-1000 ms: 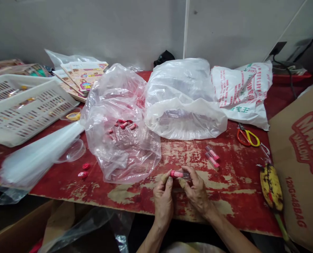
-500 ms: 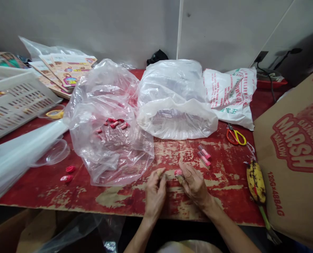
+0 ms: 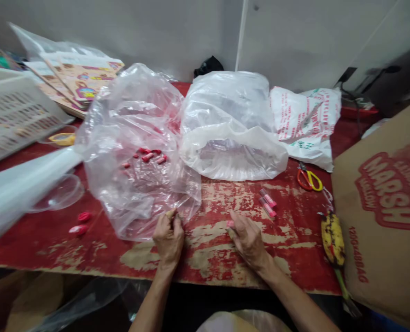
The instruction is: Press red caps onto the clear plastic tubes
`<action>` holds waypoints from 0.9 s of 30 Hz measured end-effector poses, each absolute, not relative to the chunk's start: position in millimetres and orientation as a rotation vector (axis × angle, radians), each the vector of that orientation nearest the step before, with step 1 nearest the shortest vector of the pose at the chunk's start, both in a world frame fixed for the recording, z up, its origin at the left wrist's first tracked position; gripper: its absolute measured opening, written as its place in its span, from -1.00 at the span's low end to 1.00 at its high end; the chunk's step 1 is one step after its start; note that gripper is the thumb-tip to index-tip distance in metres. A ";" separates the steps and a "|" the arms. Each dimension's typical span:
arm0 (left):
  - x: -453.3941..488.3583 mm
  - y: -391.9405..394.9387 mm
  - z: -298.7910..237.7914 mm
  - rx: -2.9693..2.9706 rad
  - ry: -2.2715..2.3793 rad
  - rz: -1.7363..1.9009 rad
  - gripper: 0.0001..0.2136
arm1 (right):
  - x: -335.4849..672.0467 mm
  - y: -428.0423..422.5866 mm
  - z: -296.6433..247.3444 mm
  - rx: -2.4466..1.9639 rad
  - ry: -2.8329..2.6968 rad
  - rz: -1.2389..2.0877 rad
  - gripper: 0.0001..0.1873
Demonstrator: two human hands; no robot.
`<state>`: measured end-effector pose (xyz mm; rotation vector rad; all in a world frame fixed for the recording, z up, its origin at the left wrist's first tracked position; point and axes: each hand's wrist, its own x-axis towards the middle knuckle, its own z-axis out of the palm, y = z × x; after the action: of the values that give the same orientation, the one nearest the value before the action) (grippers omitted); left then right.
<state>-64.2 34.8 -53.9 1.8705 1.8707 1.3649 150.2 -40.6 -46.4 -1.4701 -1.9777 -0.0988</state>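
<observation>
My right hand point(image 3: 248, 242) is closed around a small pink piece point(image 3: 230, 224), just above the table; its fingers cover most of it. My left hand point(image 3: 169, 240) has its fingers pinched together at the lower edge of a clear plastic bag point(image 3: 146, 184). Whether it grips the bag or something small, I cannot tell. Several small red and pink pieces point(image 3: 149, 156) show in that bag. Beyond my right hand lie two little clear tubes with pink ends point(image 3: 267, 203). Off to the left, two red-pink pieces point(image 3: 79, 229) rest on the table.
A full white plastic bag point(image 3: 232, 110) stands at the back, beside a printed sack point(image 3: 305, 124). Scissors point(image 3: 308, 179), a spotted banana point(image 3: 332, 240) and a big carton point(image 3: 384, 207) are on the right. At left are a white basket point(image 3: 18, 110), printed cards point(image 3: 80, 76) and a clear lid point(image 3: 63, 193).
My left hand has moved left, away from my right hand, to the bag's edge, and its fingers have closed. My right hand stays nearly in place with the pink piece.
</observation>
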 end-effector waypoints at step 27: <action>-69.4 33.6 -52.3 1.751 1.779 1.324 -0.78 | 157.5 -42.7 -18.4 -0.996 -0.287 1.450 -0.49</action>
<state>-69.4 33.6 -52.3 1.7508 1.7793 1.3244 157.5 -42.7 -18.4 -0.9962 -0.2870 1.4500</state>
